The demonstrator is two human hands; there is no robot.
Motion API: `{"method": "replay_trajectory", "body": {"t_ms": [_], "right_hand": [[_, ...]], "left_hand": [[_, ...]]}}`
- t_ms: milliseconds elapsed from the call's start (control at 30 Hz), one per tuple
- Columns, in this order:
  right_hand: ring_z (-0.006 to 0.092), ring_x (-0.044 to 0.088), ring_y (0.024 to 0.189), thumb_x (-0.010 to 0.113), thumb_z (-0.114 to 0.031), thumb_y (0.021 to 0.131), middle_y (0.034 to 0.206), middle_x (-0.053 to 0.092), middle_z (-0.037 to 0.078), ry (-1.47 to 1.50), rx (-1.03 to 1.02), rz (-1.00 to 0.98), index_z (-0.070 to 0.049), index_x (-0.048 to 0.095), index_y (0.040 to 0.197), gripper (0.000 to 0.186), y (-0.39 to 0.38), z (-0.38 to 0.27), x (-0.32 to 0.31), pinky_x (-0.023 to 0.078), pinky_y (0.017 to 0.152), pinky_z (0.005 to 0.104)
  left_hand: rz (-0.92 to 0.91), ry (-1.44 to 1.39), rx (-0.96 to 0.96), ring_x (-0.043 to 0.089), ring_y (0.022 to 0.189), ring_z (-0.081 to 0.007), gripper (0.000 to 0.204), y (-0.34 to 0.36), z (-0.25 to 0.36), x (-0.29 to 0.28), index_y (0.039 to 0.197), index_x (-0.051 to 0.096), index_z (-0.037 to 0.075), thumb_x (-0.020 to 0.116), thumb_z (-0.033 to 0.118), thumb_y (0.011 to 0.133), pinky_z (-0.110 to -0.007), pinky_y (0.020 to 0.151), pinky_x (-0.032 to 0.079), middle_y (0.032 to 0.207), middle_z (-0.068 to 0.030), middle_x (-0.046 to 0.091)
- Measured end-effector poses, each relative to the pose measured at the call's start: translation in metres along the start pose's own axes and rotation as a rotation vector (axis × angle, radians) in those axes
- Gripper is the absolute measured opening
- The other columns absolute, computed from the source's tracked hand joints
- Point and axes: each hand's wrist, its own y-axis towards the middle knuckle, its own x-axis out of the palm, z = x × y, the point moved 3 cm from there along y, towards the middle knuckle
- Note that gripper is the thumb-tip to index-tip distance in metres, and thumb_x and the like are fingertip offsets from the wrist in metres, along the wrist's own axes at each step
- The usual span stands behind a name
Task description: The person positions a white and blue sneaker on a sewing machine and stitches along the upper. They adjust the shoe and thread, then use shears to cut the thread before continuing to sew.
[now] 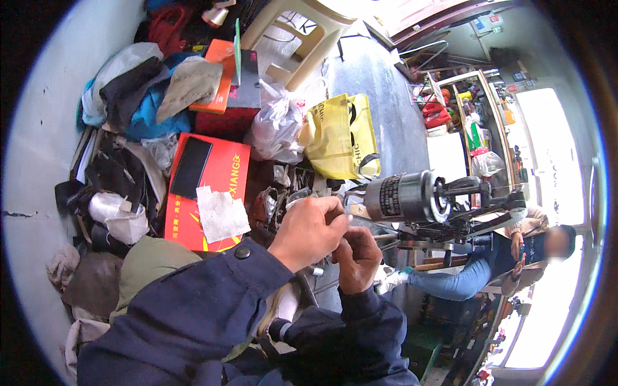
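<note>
My left hand (306,235) is closed, thumb and index finger pinched just below and left of a black and silver machine with a metal cylinder (399,196). My right hand (357,260) is closed close against it, fingers bent up toward the left thumb. Whatever the fingertips hold is hidden or too small to name. Left of my hands, a red box (177,222) bears a dark phone-like rectangle (192,167) and a white scrap of cloth or paper (222,219).
A yellow bag (331,135), a white plastic bag (273,122) and a beige stool (302,38) stand beyond. Fabric piles (122,90) crowd the left wall. A cluttered shelf (483,93) is at right. Another person (450,276) sits beside the machine.
</note>
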Motion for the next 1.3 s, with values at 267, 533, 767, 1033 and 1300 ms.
{"method": "replay_trajectory", "body": {"t_ms": [267,533,767,1033,1300], "right_hand": [[0.0197,0.068,0.08,0.063,-0.006,0.099,0.096,0.067,0.01,0.454,-0.124,0.473,-0.002,0.059,0.115,0.017,0.026,-0.007,-0.068,0.058,0.063,0.0341],[0.0223,0.065,0.112,0.071,-0.001,0.091,0.13,0.063,0.011,0.187,-0.433,0.696,-0.005,0.052,0.142,0.054,0.048,0.027,-0.133,0.054,0.094,0.0365],[0.0206,0.063,0.109,0.063,0.003,0.089,0.121,0.065,0.011,-0.197,-0.302,0.617,0.0,0.056,0.132,0.044,0.062,0.057,-0.15,0.05,0.096,0.0332],[0.0265,0.063,0.113,0.071,-0.008,0.088,0.13,0.063,0.013,0.17,-0.232,0.638,-0.002,0.053,0.133,0.049,0.072,0.093,-0.145,0.052,0.098,0.0384],[0.043,0.069,0.099,0.072,-0.02,0.089,0.105,0.071,0.024,-0.595,-0.19,0.454,-0.001,0.069,0.109,0.027,0.052,0.002,-0.078,0.053,0.082,0.0487]], "left_hand": [[-0.042,0.096,0.012,0.056,0.056,-0.0095,0.027,0.004,-0.004,0.002,0.079,0.059,-0.002,0.061,0.018,0.097,-0.032,0.054,0.046,0.062,-0.0046,0.057],[-0.085,0.041,-0.071,0.057,0.063,-0.022,0.025,0.006,-0.009,0.005,0.083,0.062,-0.003,0.063,0.02,0.091,-0.039,0.064,0.047,0.069,-0.0159,0.06],[-0.147,0.048,-0.081,0.056,0.061,-0.0051,0.02,0.004,-0.009,0.005,0.084,0.064,0.002,0.062,0.016,0.099,-0.026,0.057,0.046,0.071,0.0027,0.06],[-0.147,0.059,-0.053,0.053,0.059,-0.0077,0.025,0.006,-0.011,0.005,0.084,0.062,-0.001,0.064,0.019,0.098,-0.029,0.056,0.044,0.063,-0.0026,0.06],[-0.106,0.105,-0.022,0.051,0.066,-0.0057,0.022,0.005,-0.013,0.004,0.082,0.063,0.0,0.064,0.014,0.098,-0.027,0.06,0.043,0.068,0.001,0.06]]}}
